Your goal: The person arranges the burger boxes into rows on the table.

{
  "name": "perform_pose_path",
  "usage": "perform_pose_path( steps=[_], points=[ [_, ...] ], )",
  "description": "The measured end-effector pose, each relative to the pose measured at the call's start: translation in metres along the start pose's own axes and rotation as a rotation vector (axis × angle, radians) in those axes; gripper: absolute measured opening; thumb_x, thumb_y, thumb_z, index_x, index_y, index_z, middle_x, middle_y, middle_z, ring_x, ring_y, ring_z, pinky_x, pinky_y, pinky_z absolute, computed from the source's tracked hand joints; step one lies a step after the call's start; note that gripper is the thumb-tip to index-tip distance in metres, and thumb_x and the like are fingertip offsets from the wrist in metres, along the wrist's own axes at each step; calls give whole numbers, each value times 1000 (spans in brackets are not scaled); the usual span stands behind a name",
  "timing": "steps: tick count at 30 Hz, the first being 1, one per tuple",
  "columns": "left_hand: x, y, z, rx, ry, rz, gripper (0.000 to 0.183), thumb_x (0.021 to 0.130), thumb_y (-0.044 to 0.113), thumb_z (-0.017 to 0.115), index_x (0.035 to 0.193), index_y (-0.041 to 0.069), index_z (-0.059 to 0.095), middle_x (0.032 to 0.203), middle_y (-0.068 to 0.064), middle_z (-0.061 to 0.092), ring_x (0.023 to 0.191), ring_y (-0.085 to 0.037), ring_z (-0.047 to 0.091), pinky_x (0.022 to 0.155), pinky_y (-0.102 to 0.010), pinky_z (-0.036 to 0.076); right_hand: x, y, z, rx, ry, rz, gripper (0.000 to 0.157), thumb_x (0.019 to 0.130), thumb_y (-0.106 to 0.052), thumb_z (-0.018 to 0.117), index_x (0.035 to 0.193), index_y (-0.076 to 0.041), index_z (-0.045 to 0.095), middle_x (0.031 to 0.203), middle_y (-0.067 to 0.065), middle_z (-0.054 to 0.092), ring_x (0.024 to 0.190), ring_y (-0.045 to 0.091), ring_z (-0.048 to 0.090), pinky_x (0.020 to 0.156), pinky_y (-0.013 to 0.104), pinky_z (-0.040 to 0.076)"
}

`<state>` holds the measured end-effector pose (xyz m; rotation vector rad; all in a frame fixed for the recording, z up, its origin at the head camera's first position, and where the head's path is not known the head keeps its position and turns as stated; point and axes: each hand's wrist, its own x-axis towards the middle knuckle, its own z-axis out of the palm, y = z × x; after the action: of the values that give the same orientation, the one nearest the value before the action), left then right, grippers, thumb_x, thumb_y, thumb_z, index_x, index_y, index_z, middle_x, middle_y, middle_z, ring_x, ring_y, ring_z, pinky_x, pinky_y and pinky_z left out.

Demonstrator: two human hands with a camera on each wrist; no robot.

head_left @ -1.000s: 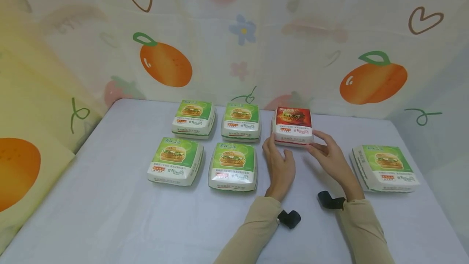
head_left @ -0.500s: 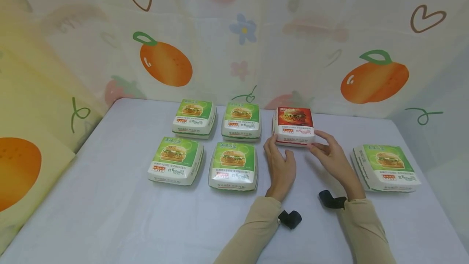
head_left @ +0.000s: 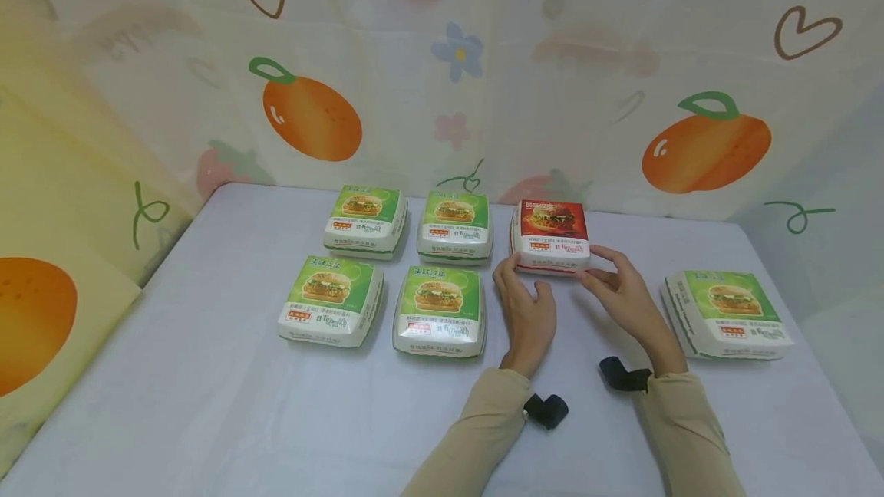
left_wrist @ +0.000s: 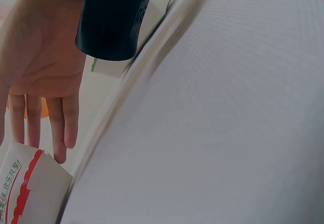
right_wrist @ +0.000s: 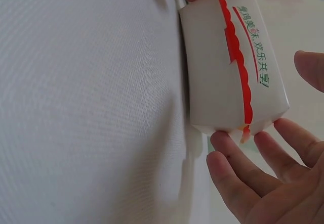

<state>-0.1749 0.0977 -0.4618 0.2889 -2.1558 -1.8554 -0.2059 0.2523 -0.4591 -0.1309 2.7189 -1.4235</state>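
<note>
A burger box with a red top (head_left: 554, 222) rests on the white-covered table at the back, right of centre. My left hand (head_left: 528, 320) has its fingertips at the box's left side; in the left wrist view those fingers (left_wrist: 72, 120) reach straight down behind the white carton's corner (left_wrist: 45, 183). At the opposite side is my right hand (head_left: 631, 305). In the right wrist view, several of its fingertips (right_wrist: 223, 139) touch the carton's side (right_wrist: 217, 72), while the thumb (right_wrist: 310, 70) stands apart from it.
Two green-topped burger boxes stand in the back row, the nearer one (head_left: 453, 217) left of the red one. In front are two more, one (head_left: 438, 305) beside my left hand. Another green-topped box (head_left: 735, 305) lies right of my right forearm. A fruit-print cloth (head_left: 387, 60) hangs behind.
Both hands and the red-topped box have shifted very slightly left since half a second ago. The green-topped boxes stay in place.
</note>
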Motion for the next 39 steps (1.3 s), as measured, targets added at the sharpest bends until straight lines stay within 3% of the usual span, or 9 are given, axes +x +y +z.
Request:
perform_pose_path(
  steps=[7,15,28,39],
  points=[
    [2,0,0,-3,-9,-11,51,86,8,48,134,18,31,138,2,28,132,-10,27,110,-36,29,5,8,2,18,9,40,76,76,-64,56,139,-30,29,145,3,33,120,28,51,90,47,48],
    [2,0,0,-1,0,-16,51,86,10,48,133,18,30,139,1,28,131,-10,28,109,-36,30,10,16,5,30,9,38,77,75,-66,56,140,-34,27,145,3,33,121,28,50,91,49,47],
    [1,0,0,-11,1,-19,53,86,8,48,134,15,29,139,-1,27,133,-12,26,111,-35,27,-13,-34,-2,23,-32,68,73,85,-52,54,143,-20,24,147,16,28,124,37,45,95,49,44],
    [-1,0,0,10,-7,-44,54,86,10,48,136,18,29,139,0,28,133,-11,27,110,-35,28,-14,-38,-2,57,-58,70,73,88,-41,55,145,-15,19,148,18,25,127,38,42,95,50,42]
  ],
)
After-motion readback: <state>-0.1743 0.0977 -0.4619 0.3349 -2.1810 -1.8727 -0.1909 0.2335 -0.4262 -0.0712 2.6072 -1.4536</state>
